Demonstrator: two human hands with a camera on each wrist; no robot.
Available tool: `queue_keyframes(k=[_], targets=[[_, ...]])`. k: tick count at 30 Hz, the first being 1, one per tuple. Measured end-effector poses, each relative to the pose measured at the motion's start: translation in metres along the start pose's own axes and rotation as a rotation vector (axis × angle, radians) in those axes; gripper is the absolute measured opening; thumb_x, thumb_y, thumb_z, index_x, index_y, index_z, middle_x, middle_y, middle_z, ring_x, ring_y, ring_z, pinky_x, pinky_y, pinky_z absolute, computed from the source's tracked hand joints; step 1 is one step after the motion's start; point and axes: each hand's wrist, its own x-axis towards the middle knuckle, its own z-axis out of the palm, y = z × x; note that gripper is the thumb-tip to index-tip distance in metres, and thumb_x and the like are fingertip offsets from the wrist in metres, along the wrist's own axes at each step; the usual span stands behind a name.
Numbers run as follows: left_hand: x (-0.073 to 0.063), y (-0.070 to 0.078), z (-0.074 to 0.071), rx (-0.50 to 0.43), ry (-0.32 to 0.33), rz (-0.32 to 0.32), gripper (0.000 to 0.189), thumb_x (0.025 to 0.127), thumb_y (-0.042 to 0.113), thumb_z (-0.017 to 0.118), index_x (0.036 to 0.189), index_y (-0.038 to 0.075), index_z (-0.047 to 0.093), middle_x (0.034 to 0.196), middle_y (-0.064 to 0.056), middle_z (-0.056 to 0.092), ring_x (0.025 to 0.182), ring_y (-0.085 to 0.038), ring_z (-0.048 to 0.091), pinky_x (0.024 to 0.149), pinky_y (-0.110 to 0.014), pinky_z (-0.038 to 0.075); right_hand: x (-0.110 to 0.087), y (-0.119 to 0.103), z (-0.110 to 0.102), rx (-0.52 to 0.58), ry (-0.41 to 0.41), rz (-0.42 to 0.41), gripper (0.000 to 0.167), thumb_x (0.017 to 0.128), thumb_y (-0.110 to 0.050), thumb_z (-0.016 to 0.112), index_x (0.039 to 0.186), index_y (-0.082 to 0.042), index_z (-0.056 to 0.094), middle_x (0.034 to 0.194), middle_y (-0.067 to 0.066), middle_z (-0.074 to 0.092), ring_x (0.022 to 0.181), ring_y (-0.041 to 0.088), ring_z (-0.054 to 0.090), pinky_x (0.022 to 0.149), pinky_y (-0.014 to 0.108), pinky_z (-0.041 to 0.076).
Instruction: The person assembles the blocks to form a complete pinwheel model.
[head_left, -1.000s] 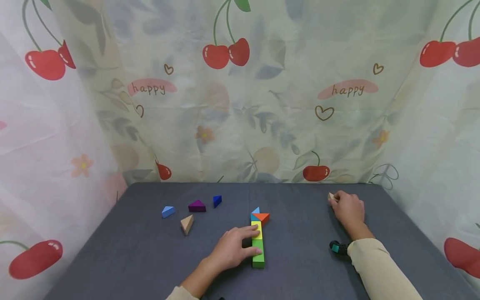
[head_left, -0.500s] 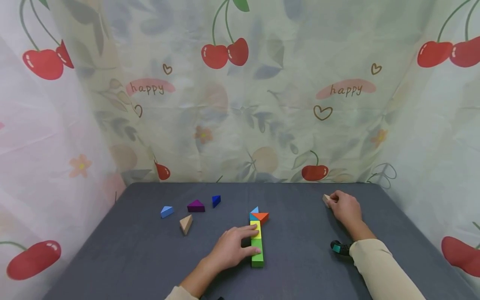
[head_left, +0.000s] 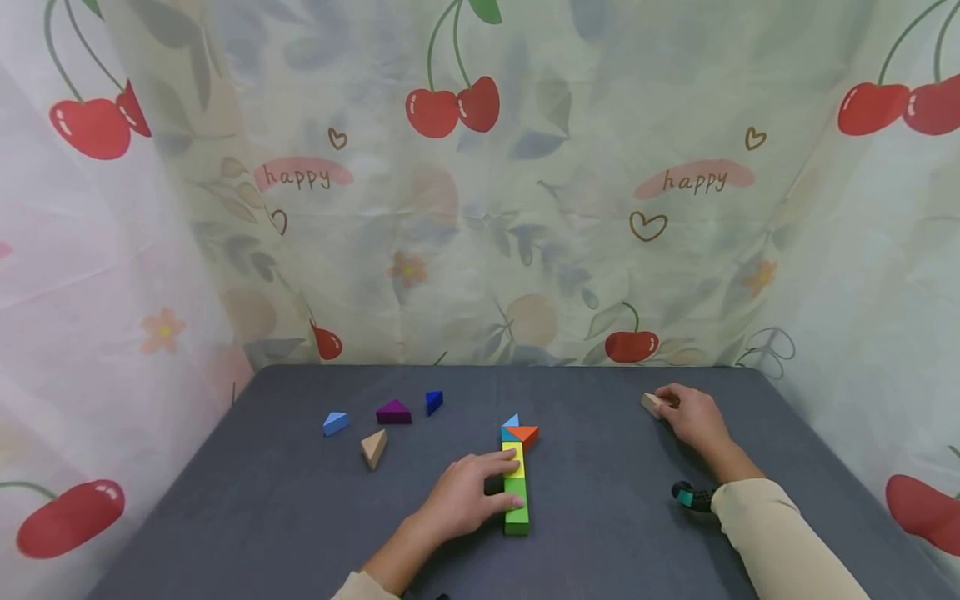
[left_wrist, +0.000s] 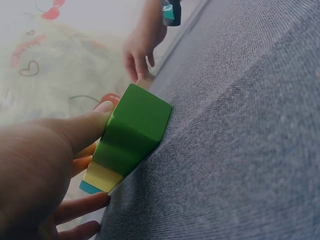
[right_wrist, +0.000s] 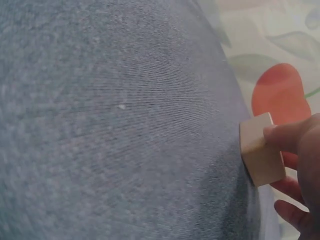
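In the head view my left hand (head_left: 465, 496) rests on a line of blocks, thumb on the green block (head_left: 516, 518) and fingertips on the yellow block (head_left: 513, 461). Beyond the yellow block lie an orange triangular block (head_left: 525, 435) and a blue triangular block (head_left: 512, 421). The left wrist view shows the thumb against the green block (left_wrist: 137, 120). Near the table's back right, my right hand (head_left: 693, 417) pinches a plain wooden block (head_left: 651, 406). In the right wrist view this wooden block (right_wrist: 261, 155) is between thumb and fingers, close to the tabletop.
On the left of the grey table (head_left: 300, 517) lie a light blue triangle (head_left: 336, 423), a purple triangle (head_left: 393, 412), a dark blue triangle (head_left: 434, 402) and a plain wooden triangle (head_left: 373, 449). A patterned curtain (head_left: 480, 208) stands behind the table.
My right hand has brought the wooden block a little to the left and nearer, and more of the block shows. The left hand stays on the line of blocks.
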Motion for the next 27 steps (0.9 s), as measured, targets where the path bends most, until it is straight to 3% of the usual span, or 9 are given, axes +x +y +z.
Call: queue_keyframes(k=[6,14,20,27], targets=[[0.0005,-0.0004,0.0009,0.005,0.002,0.0,0.054,0.085,0.052,0.07,0.132,0.025,0.063,0.142,0.011,0.05,0.127,-0.025,0.048,0.102,-0.054,0.036,0.002,0.0009,-0.0027,-0.032,-0.024,-0.013,0.035,0.092,-0.019,0.067,0.118,0.004,0.063,0.109,0.025,0.063,0.094,0.039,0.056,0.08,0.055,0.043],[0.0011,-0.0003,0.0011,0.008,-0.004,-0.005,0.054,0.085,0.052,0.069,0.132,0.026,0.063,0.142,0.012,0.05,0.128,-0.024,0.048,0.102,-0.054,0.036,-0.003,0.0031,-0.0017,-0.066,-0.008,0.087,0.047,0.09,-0.03,0.069,0.122,0.003,0.06,0.108,0.027,0.054,0.092,0.039,0.052,0.077,0.055,0.044],[0.0011,0.0002,0.001,0.008,-0.012,-0.017,0.055,0.085,0.053,0.069,0.133,0.027,0.062,0.142,0.013,0.05,0.127,-0.025,0.048,0.103,-0.053,0.035,-0.0038,0.0044,-0.0008,-0.023,0.013,0.049,0.041,0.09,-0.025,0.07,0.118,0.004,0.062,0.103,0.024,0.057,0.091,0.037,0.055,0.077,0.054,0.045],[0.0007,0.0004,0.0004,0.004,-0.011,-0.026,0.055,0.085,0.053,0.068,0.133,0.027,0.062,0.142,0.013,0.05,0.128,-0.025,0.047,0.104,-0.053,0.034,-0.0034,0.0063,0.0,0.029,0.006,0.004,0.039,0.093,-0.021,0.067,0.123,0.003,0.06,0.114,0.026,0.06,0.102,0.042,0.055,0.085,0.058,0.043]])
